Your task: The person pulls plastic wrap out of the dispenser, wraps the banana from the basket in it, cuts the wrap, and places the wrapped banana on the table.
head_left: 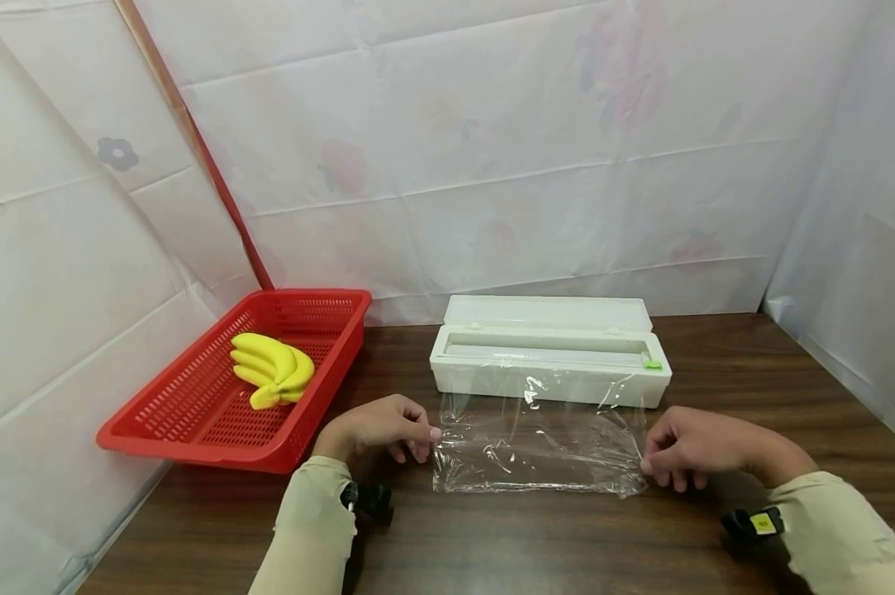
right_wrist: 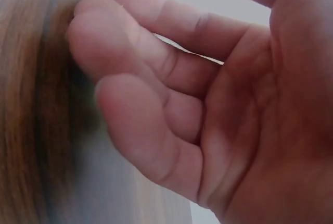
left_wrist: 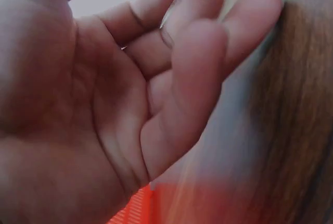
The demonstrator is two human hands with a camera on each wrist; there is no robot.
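Note:
A sheet of clear cling film (head_left: 540,446) is pulled out from a white dispenser box (head_left: 551,364) onto the brown table (head_left: 492,537). My left hand (head_left: 387,430) pinches the film's left edge with thumb and finger. My right hand (head_left: 685,450) pinches the film's right edge. The box lid stands open at the back, with a small green slider (head_left: 652,362) at its right end. In both wrist views the curled fingers (left_wrist: 197,62) (right_wrist: 145,78) fill the frame close up, and the film itself is hard to make out there.
A red plastic basket (head_left: 194,413) with a bunch of yellow bananas (head_left: 272,369) sits at the left, partly over the table's edge. White cloth walls close in the back and both sides. Bare table lies in front of the film.

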